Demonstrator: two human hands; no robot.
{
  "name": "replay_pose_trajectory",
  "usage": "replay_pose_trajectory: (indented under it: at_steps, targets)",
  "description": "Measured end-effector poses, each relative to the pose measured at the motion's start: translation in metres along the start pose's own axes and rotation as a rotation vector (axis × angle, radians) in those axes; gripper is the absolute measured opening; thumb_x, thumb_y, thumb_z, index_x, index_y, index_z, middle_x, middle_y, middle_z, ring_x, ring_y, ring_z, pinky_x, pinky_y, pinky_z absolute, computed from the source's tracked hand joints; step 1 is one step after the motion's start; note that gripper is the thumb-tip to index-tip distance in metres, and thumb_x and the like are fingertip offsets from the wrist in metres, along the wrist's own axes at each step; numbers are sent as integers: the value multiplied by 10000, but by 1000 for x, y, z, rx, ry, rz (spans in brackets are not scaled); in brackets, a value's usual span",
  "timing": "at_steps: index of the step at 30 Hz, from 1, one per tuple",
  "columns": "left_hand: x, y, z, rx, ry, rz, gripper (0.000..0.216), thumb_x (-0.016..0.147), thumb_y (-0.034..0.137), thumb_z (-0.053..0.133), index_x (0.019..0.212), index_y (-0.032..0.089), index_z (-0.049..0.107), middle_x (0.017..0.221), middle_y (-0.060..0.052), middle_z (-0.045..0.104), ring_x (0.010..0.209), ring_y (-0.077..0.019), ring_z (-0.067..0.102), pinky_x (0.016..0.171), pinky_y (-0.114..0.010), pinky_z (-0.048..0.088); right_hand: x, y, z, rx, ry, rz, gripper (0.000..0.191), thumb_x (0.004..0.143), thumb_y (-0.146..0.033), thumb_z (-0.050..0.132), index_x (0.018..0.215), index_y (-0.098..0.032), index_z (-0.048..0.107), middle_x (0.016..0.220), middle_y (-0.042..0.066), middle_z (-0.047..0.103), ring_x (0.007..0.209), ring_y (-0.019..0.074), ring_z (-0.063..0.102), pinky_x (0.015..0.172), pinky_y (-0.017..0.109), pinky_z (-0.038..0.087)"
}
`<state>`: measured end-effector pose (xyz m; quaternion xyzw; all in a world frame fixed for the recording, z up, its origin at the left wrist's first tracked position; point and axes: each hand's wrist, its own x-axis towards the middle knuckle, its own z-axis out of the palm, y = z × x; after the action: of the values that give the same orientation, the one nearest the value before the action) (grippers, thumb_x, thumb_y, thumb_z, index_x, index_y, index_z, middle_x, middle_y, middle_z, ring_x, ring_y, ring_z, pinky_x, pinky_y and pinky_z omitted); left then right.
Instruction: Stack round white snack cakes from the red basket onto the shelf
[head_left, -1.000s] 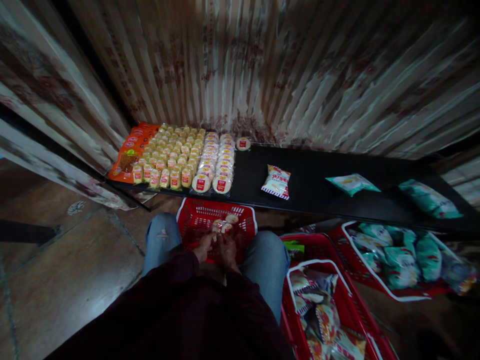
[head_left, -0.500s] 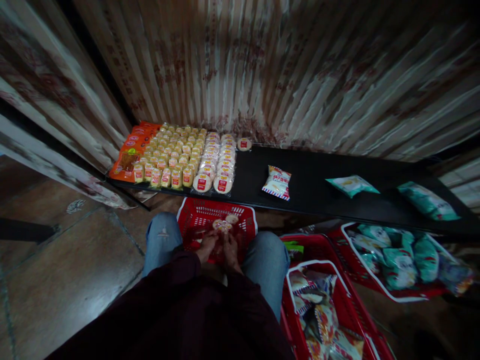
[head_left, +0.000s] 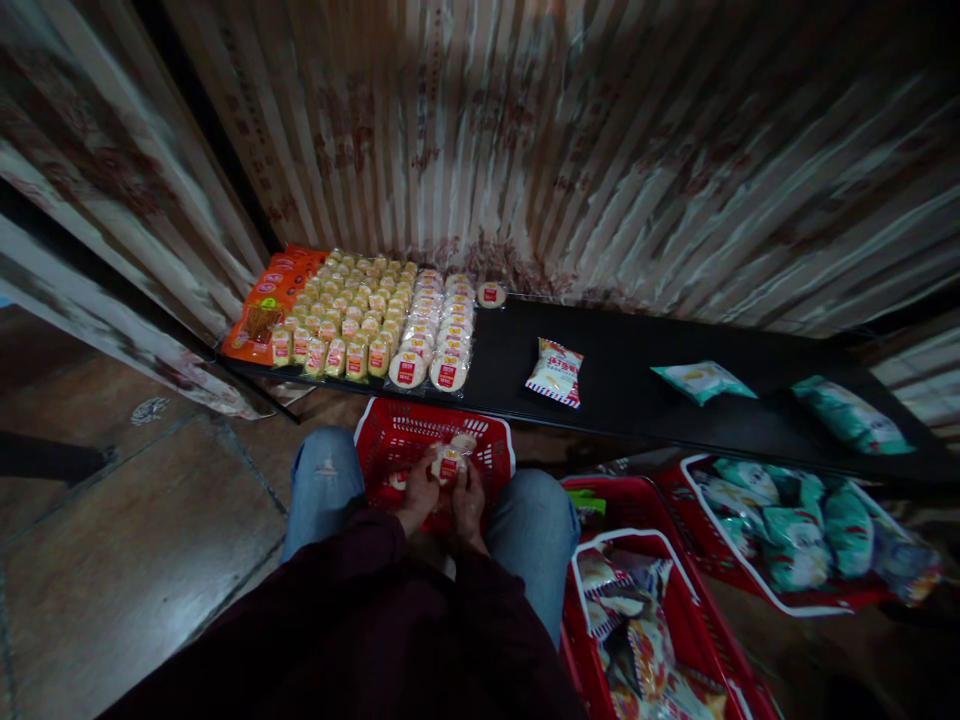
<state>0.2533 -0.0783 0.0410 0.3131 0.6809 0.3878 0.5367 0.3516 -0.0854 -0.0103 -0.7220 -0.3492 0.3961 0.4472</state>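
Note:
My left hand (head_left: 418,496) and my right hand (head_left: 469,497) are closed together on a small stack of round wrapped cakes (head_left: 448,464) with red labels. They hold it just above a red basket (head_left: 379,440) that sits between my knees. Another round cake (head_left: 465,442) lies in the basket behind the stack. On the black shelf (head_left: 637,390) ahead, rows of the same round cakes (head_left: 435,335) lie beside rows of yellow wrapped snacks (head_left: 341,320) and orange packets (head_left: 262,300).
A white snack bag (head_left: 555,372) and two green bags (head_left: 701,380) (head_left: 851,415) lie further right on the shelf. Two more red baskets, one with mixed snack bags (head_left: 645,640) and one with green bags (head_left: 787,520), stand at my right. A striped curtain hangs behind.
My hands have lifted the stacked cakes slightly out of the basket and toward the shelf. The view has shifted a little downward.

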Motion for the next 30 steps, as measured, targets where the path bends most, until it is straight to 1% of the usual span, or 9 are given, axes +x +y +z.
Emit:
replay_pose_trajectory:
  at_steps: [2,5,10,14,17,19,22,27,30]
  targets:
    - [1,2,1,5,0,58,468,677,-93,492,1015,170,681,1127,-80,690,1151,-188,594,1068,-352,430,-1,-6,-2,-74,38,-19,627,806,-477,411,1211,-44,617,1270,215,624,1162,316,569,987,387,422]
    - [1,4,3,24,-15,130,486,670,-80,484,1041,167,677,1173,-78,676,1151,-182,596,1101,-381,403,-3,-18,-5,-114,63,-56,701,811,-513,351,1311,-64,550,1295,198,615,1151,300,590,989,414,436]
    - [-6,7,6,48,-76,245,518,709,-2,492,1163,189,652,1261,-83,638,1198,-198,573,1118,-399,390,-4,-37,-11,-106,32,-90,777,804,-605,361,1347,-70,509,1254,203,635,1065,285,634,934,412,475]
    - [-15,16,8,74,-72,290,484,759,37,462,1186,180,640,1331,-95,596,1253,-203,537,1128,-384,378,-2,-44,-19,-191,58,-190,807,790,-648,380,1313,-53,532,1226,226,625,1095,322,598,968,465,444]
    - [-23,28,10,91,-104,333,453,754,34,470,1145,170,653,1298,-99,622,1250,-205,539,1135,-386,369,0,-47,-27,-273,124,-275,791,815,-645,354,1280,-37,552,1185,246,610,1080,337,574,967,491,431]
    - [-29,38,11,90,-137,364,438,756,34,472,1127,178,656,1273,-91,641,1224,-197,558,1123,-381,387,2,-50,-33,-297,174,-323,739,841,-628,344,1273,-67,555,1177,227,607,1079,327,563,958,486,432]
    - [-37,52,13,108,-162,391,431,780,40,460,1142,178,649,1292,-92,634,1227,-193,561,1122,-381,390,4,-58,-42,-307,205,-393,665,871,-595,343,1288,-117,540,1229,192,596,1122,311,542,960,474,425]
    - [-43,68,18,136,-178,405,425,800,61,475,1177,171,638,1301,-107,630,1228,-207,568,1117,-382,397,7,-73,-53,-283,238,-416,653,868,-596,358,1241,-104,574,1186,205,611,1090,317,551,950,480,425]
    - [-42,76,22,137,-165,410,451,775,38,474,1177,167,636,1296,-105,630,1222,-206,573,1112,-377,400,9,-84,-55,-251,228,-399,680,858,-609,368,1237,-84,575,1174,222,608,1079,319,555,938,476,433]
